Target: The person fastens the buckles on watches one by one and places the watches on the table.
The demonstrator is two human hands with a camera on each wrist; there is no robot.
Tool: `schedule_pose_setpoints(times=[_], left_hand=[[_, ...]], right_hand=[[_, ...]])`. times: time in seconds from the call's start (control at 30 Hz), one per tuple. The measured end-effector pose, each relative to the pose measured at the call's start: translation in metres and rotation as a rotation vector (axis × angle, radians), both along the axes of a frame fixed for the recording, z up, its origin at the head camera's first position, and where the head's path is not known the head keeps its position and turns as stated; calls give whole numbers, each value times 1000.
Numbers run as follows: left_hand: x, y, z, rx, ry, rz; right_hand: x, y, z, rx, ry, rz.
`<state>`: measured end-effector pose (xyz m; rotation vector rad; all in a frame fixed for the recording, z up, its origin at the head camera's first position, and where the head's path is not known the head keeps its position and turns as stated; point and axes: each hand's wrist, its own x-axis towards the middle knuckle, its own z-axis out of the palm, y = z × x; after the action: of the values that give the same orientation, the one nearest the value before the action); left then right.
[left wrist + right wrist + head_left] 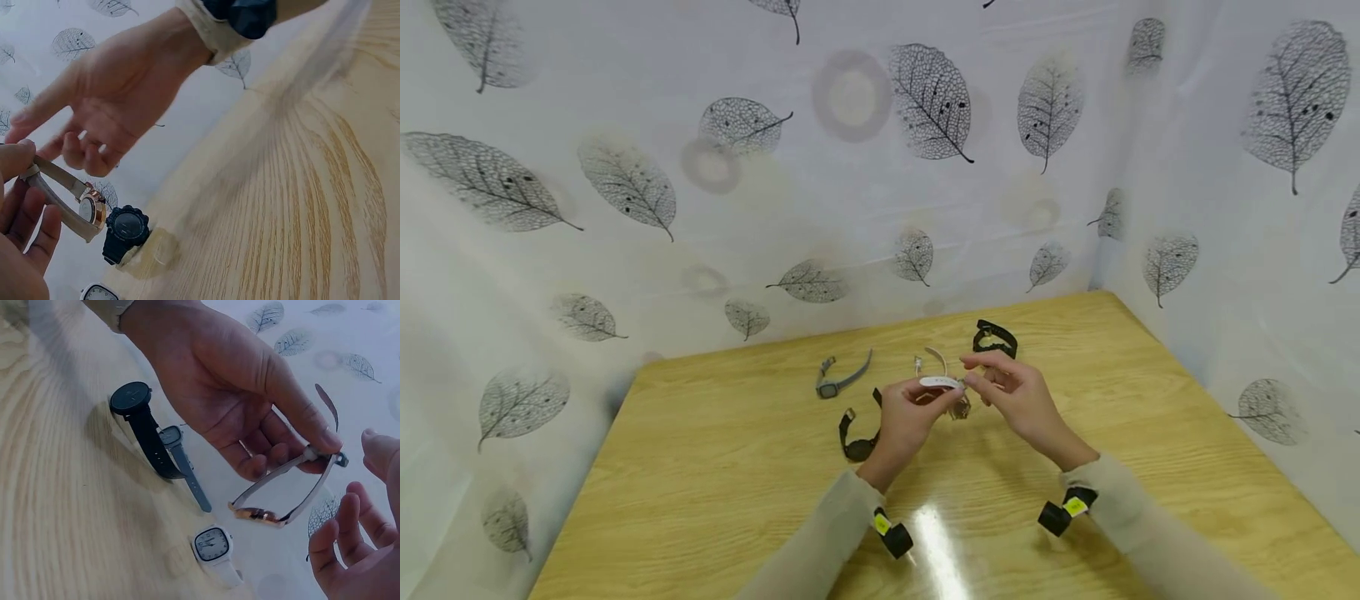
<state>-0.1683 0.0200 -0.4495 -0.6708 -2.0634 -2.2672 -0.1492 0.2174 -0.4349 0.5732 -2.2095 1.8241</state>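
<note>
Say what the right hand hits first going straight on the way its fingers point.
Probably the pale watch strap pinched in the left hand, lying just ahead of the right hand; depth across that small gap is unclear.

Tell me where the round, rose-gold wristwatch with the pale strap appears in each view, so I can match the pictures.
Head: the watch is right of and below the picture's centre, its case partly hidden.
Left wrist: the watch is at lower left.
Right wrist: the watch is right of and below centre.
Shared landmark: the bare left hand, pinching the strap in every view.
</note>
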Motion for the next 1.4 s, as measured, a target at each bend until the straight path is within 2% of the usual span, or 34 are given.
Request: schedule_pose_setpoints(times=[0.2, 0.47, 0.57, 0.7, 0.87, 1.13, 1.4], left_hand=[[-1, 0, -1, -32, 29, 9], [0, -2, -1, -29, 94, 21], [0, -2, -1, -26, 103, 19], [0, -2, -2, -38, 108, 37], [-2, -3, -3, -54, 91, 54], [-3, -6, -5, 11, 88, 8], [-3, -8, -5, 49, 89, -11]], right_hand=[[-3, -11, 13, 72, 45, 19], [7, -28, 35, 171, 97, 3], [5, -28, 31, 218, 105, -23], [-2, -22, 20, 226, 120, -40], [-5, -16, 14, 141, 79, -12], [-4, -14, 9, 79, 49, -5], [-4, -11, 6, 15, -17, 65]])
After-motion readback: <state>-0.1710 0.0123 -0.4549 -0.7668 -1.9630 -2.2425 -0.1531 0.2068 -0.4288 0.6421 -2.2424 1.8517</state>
